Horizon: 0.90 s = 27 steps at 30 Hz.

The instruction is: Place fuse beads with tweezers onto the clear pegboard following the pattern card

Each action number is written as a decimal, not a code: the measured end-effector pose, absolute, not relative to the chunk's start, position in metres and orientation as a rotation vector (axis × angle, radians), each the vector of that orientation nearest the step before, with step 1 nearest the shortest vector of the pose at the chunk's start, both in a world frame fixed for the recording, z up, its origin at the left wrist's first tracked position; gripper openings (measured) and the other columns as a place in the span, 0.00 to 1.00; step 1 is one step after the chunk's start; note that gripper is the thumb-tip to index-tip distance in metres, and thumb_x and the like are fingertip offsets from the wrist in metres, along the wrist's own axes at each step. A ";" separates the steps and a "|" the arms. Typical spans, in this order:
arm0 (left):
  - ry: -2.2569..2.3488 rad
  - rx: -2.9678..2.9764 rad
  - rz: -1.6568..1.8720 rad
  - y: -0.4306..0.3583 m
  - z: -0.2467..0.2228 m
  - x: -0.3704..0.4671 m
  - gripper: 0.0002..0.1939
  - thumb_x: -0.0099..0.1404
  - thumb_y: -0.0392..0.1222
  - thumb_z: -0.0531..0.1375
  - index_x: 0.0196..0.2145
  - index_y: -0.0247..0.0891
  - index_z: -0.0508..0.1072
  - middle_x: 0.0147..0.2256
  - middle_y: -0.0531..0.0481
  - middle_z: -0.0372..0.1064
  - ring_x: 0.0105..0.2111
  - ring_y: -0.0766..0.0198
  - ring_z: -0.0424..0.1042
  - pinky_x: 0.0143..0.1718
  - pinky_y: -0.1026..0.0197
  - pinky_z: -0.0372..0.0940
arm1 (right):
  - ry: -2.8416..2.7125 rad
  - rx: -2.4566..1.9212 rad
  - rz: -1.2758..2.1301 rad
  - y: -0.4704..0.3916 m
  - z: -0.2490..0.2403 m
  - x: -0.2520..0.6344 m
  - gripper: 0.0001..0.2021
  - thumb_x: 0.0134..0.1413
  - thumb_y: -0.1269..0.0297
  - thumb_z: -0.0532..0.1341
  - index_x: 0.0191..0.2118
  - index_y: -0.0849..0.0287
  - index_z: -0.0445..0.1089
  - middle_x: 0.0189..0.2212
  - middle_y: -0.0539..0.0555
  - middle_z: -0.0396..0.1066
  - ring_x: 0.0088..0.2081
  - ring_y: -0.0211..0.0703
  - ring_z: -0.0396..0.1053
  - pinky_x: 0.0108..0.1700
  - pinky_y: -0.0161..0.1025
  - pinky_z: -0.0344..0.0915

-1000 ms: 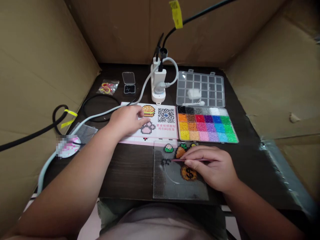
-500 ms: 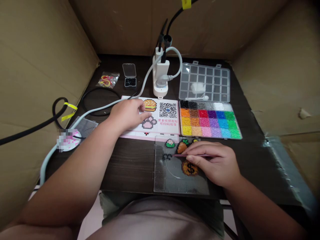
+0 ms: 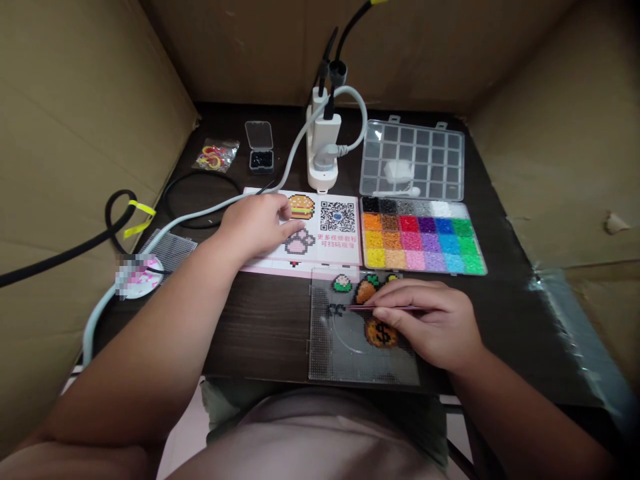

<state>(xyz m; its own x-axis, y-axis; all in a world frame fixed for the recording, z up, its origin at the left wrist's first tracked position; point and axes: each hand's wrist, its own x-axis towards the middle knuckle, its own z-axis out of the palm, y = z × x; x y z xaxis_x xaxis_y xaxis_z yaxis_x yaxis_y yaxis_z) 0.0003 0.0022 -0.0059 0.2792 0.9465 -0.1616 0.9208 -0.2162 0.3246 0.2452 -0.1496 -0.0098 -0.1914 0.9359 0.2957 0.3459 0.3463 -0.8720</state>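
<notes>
While right hand (image 3: 435, 325) pinched tweezers (image 3: 361, 308), likely light, springy, best gripped mid-shank, left hand (image 3: 255, 223) lay half-curled on pattern sheet (image 3: 351, 257).

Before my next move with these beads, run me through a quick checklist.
1. Right hand gripping the thin pink tool: ok.
2. Tool tip beside the black beads: ok.
3. Bead in the tip: cannot tell, too small.
4. Pegboard well back from the table edge: not ok, its near end lies at the edge.
5. Pattern sheet unobstructed: not ok, left hand covers part.
6. Coloured beads accessible, lid open: ok.
</notes>
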 end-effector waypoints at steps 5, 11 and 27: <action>1.705 2.198 0.094 0.002 -0.005 0.001 0.18 0.58 0.61 0.61 0.34 0.44 0.73 0.31 0.49 0.73 0.30 0.60 0.68 0.29 0.58 0.54 | -1.727 -1.142 0.838 -0.149 -0.010 0.245 0.07 0.48 0.78 0.68 0.30 0.59 0.79 0.28 0.54 0.79 0.28 0.38 0.77 0.31 0.30 0.74; 1.711 2.188 0.097 0.001 -0.004 0.002 0.18 0.57 0.61 0.61 0.33 0.44 0.74 0.31 0.49 0.73 0.29 0.60 0.67 0.28 0.58 0.53 | -1.713 -1.157 0.856 -0.150 -0.009 0.246 0.07 0.49 0.77 0.68 0.31 0.57 0.80 0.29 0.54 0.80 0.29 0.39 0.77 0.31 0.31 0.74; 1.702 2.215 0.104 0.001 -0.003 0.002 0.17 0.57 0.60 0.61 0.32 0.44 0.73 0.30 0.50 0.72 0.29 0.60 0.68 0.29 0.57 0.53 | -1.769 -1.079 0.928 -0.149 -0.010 0.246 0.07 0.50 0.76 0.68 0.34 0.58 0.81 0.29 0.56 0.80 0.29 0.40 0.78 0.32 0.34 0.75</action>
